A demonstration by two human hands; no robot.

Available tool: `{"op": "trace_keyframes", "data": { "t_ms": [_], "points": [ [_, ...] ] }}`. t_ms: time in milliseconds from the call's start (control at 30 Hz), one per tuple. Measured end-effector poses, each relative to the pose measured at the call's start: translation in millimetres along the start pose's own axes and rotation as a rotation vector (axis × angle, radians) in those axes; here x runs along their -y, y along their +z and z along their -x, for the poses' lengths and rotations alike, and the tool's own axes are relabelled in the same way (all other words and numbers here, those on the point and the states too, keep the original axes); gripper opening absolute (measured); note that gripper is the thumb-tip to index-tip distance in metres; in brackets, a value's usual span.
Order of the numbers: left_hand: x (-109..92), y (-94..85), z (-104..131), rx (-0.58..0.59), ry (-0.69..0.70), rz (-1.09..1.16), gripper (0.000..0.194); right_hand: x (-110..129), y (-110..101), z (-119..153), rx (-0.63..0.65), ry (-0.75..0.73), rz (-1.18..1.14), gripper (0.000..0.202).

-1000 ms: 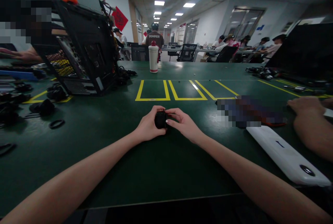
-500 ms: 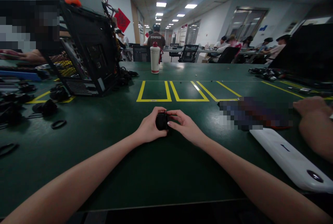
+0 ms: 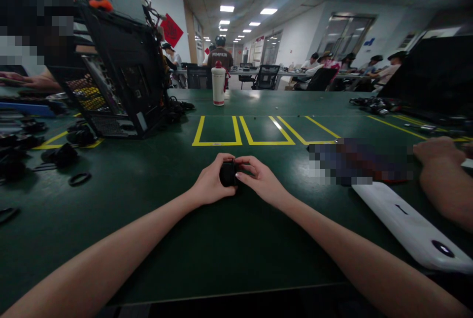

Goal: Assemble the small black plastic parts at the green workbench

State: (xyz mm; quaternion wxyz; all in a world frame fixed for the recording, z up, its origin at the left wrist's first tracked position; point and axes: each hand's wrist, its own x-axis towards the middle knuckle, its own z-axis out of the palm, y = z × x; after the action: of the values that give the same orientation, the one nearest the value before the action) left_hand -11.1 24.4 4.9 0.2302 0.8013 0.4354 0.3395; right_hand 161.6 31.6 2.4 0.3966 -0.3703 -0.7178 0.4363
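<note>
The small black thing [image 3: 227,174] could be getting dropped on the bench [image 3: 229,249] under the grips if it is being held too loosely, or tipped if one side is being pushed harder. It is being kept between the two grips. By the left grip [image 3: 211,180], curved and partly open, it is being hugged from the left. By the bent right grip [image 3: 261,180], its right edge is being touched with fingertips; whether it is being pinched there cannot be told.

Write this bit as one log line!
left hand: gripping small rounded black object | right hand: fingers at its edge | beyond: white cylindrical red-topped bottle
</note>
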Motion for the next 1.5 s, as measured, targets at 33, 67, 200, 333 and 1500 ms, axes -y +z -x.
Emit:
{"op": "trace_keyframes", "data": {
  "t_ms": [33, 67, 200, 333, 1500],
  "points": [
    [0.0, 0.2, 0.0, 0.002, -0.001, 0.002, 0.06, 0.6, -0.1, 0.7, 0.001, 0.0, 0.012, 0.028],
    [0.1, 0.3, 0.0, 0.005, -0.001, 0.005, 0.06, 1.4, 0.0, 1.6, -0.002, -0.002, 0.025, 0.028],
    [0.4, -0.1, -0.3, 0.012, -0.004, 0.02, 0.06, 5.7, 1.4, 5.6, -0.015, -0.004, 0.032, 0.023],
    [-0.1, -1.1, -0.5, 0.023, -0.009, 0.047, 0.06, 7.1, 2.8, 6.4, -0.033, -0.02, 0.017, 0.014],
    [-3.5, -0.5, -0.4, 0.028, -0.022, 0.005, 0.06, 4.9, -0.1, 2.5, -0.011, 0.16, -0.266, 0.022]
  ]
}}
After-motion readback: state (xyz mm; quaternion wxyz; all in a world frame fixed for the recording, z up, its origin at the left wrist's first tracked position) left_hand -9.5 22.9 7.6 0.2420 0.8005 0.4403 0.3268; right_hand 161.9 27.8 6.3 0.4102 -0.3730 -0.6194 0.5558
